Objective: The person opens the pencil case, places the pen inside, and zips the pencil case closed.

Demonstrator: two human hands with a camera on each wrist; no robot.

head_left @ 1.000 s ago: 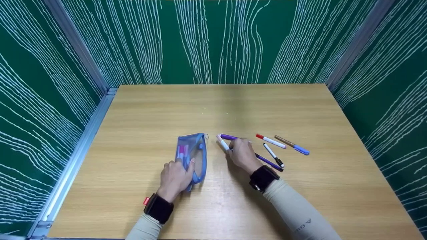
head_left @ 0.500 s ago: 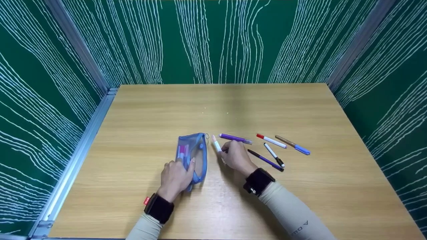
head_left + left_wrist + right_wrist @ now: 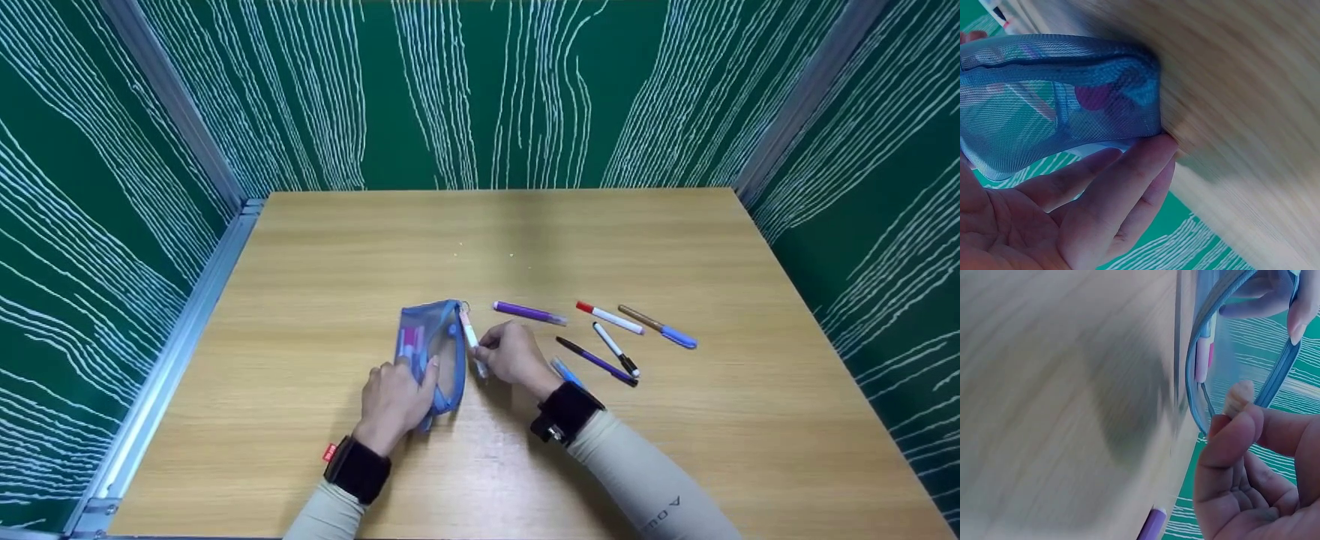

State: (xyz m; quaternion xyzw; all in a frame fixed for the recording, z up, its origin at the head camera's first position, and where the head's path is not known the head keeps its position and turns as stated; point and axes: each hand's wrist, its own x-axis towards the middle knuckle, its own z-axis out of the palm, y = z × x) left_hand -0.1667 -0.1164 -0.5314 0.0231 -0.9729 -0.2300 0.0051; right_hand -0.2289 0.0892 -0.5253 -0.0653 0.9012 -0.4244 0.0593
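Note:
A blue mesh pencil case (image 3: 427, 319) stands left of the table's middle, its zip opening facing right. My left hand (image 3: 396, 397) grips its near end, the thumb at the opening's edge. Through the mesh, pink and white pens (image 3: 1203, 360) show inside in the right wrist view. Between thumb and fingertips, my right hand (image 3: 517, 354) pinches a white marker (image 3: 470, 331) with a pale pink end. That marker is tilted beside the opening's right edge; in the right wrist view my fingers hide most of it.
Right of my right hand lie a purple marker (image 3: 529, 312), a red-capped marker (image 3: 610, 317), a brown-and-blue marker (image 3: 658, 326), a black-capped marker (image 3: 616, 349) and a dark purple pen (image 3: 597, 361). A light blue marker (image 3: 566, 371) is partly hidden by my right wrist.
My right hand has carried the white marker left to the pencil case's opening. The purple marker, dark pen and light blue marker have come into fuller view. My left hand stays in place.

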